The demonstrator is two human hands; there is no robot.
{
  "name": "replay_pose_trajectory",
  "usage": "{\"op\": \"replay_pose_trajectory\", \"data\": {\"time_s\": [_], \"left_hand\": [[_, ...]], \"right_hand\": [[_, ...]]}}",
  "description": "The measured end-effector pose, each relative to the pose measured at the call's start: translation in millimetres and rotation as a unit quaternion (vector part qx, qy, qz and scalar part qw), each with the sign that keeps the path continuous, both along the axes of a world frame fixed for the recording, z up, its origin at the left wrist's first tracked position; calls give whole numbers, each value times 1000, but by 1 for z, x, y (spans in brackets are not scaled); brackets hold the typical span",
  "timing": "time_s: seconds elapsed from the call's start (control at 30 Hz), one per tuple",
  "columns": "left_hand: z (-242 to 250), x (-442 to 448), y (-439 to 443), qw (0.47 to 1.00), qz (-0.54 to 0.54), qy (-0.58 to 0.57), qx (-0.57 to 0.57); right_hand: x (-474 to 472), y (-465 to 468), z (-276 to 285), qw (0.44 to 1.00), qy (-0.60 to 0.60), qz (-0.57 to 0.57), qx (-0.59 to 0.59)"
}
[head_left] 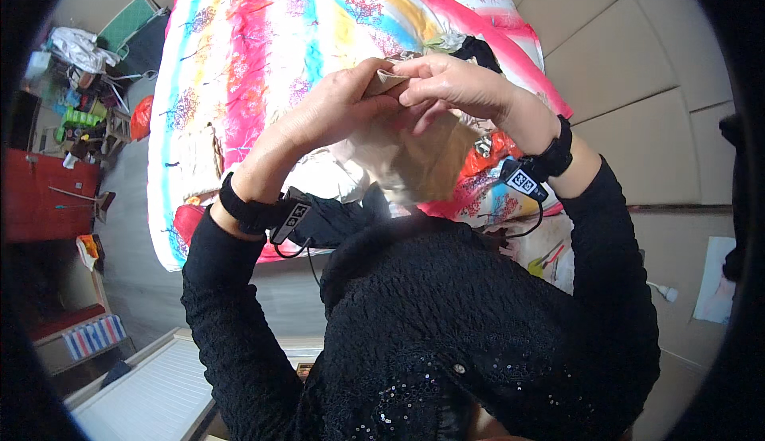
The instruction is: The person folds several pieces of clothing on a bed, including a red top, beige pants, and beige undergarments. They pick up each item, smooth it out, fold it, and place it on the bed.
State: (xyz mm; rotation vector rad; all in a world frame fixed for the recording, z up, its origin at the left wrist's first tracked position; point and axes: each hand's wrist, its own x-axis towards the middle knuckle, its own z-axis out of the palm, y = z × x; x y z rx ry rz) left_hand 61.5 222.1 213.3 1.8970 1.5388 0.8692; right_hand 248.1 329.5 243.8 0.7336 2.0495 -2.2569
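A beige cloth garment hangs from both my hands above the bed. My left hand pinches its top edge between thumb and fingers. On the other side, my right hand grips the same edge, its fingertips close to my left thumb. A folded bit of the edge shows between the hands. Beneath the garment lie a white cloth and a dark cloth. Each wrist wears a black strap with a small cabled device. The garment's full shape is hidden by folds and my hands.
The bed has a bright striped, tree-patterned cover. A folded cream cloth lies on its left part, a red plastic bag and black cloth on its right. A padded panelled wall borders the right side. Clutter stands at far left.
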Motion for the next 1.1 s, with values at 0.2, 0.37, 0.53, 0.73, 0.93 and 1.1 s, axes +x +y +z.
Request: {"op": "replay_pose_trajectory", "data": {"time_s": [0.2, 0.37, 0.53, 0.73, 0.93, 1.1], "left_hand": [[31, 7, -10, 996, -43, 71, -26], [55, -30, -25, 997, -21, -74, 24], [62, -100, -37, 991, 39, -128, 20], [25, -144, -53, 992, 116, -45, 31], [-3, -113, -44, 966, 197, 169, -4], [-2, -118, -17, 971, 207, 110, -54]], "right_hand": [[8, 11, -33, 970, -44, 139, 192], [8, -4, -103, 929, 4, 170, 330], [11, 5, -105, 944, -5, 70, 323], [29, 40, -43, 951, 177, -74, 241], [22, 53, -20, 909, 101, -66, 398], [20, 79, -24, 906, 128, -88, 394]]}}
